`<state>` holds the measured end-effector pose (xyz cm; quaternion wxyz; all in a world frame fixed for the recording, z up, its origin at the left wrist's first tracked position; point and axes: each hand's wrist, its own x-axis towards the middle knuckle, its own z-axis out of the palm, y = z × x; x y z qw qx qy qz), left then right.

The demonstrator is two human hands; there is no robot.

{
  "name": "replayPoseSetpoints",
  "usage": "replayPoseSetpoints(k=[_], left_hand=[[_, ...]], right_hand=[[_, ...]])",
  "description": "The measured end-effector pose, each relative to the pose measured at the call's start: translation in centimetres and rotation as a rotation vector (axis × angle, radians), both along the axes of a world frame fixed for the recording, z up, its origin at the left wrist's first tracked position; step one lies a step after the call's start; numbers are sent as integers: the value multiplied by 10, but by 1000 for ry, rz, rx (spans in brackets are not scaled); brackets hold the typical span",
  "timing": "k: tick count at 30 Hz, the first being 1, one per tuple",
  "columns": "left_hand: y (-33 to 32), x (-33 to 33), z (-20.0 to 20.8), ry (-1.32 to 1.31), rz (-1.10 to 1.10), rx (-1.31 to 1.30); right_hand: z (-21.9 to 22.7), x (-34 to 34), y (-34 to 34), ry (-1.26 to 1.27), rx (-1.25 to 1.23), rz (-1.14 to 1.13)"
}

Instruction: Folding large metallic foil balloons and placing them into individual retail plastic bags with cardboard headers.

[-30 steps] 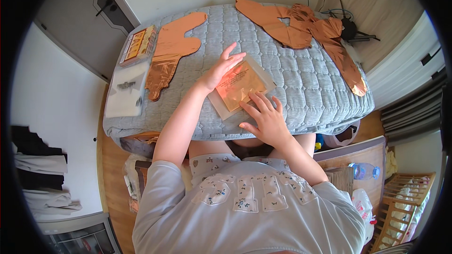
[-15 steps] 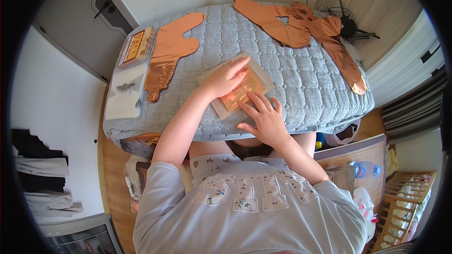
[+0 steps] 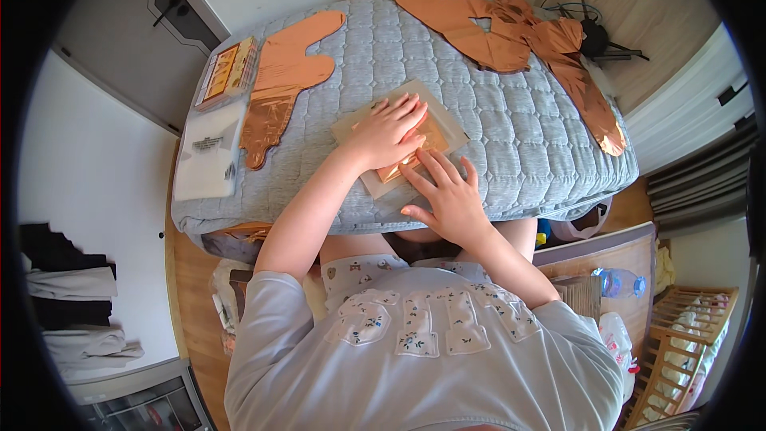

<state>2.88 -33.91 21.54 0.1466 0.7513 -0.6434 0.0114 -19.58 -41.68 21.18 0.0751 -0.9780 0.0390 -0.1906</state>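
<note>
A folded copper-coloured foil sheet (image 3: 434, 140) lies in or on a clear plastic bag (image 3: 453, 128) near the front middle of the bed. My left hand (image 3: 389, 134) rests flat over it, fingers stretched out toward the upper right. Slightly lower and to the right, my right hand (image 3: 450, 195) has its fingers spread, with the fingertips touching the near right part of the foil. Whether the foil is fully inside the bag cannot be made out under my hands. Neither hand grips anything.
Flat copper foil balloons lie at the left (image 3: 281, 68) and far right (image 3: 483, 36) of the grey quilted mattress (image 3: 367, 64). On its left edge are a stack of clear bags (image 3: 209, 164) and packaged goods (image 3: 227, 72). A black device (image 3: 594, 38) stands beyond the right corner.
My left hand has flattened from a tilted, edge-up pose, its fingers now spread over the upper part of the foil. My right hand has barely moved.
</note>
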Motion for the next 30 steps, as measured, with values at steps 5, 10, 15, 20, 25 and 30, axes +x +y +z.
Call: replayPoseSetpoints(k=[5,10,15,20,25,30], left_hand=[[2,-5,-5,-65,18,21],[-1,-5,-9,-128,22,38],[-1,5,-19,-100,-16,-7],[0,6,-20,-41,-16,-17],[0,0,-14,-138,6,17],[1,1,-17,-131,-4,-19]], right_hand=[[-1,-5,-10,-48,137,55],[7,1,-13,-152,160,-6],[2,-7,-19,-50,-2,2],[8,-8,-37,-58,62,99],[16,6,-50,-55,238,249],[21,8,-50,-19,233,304]])
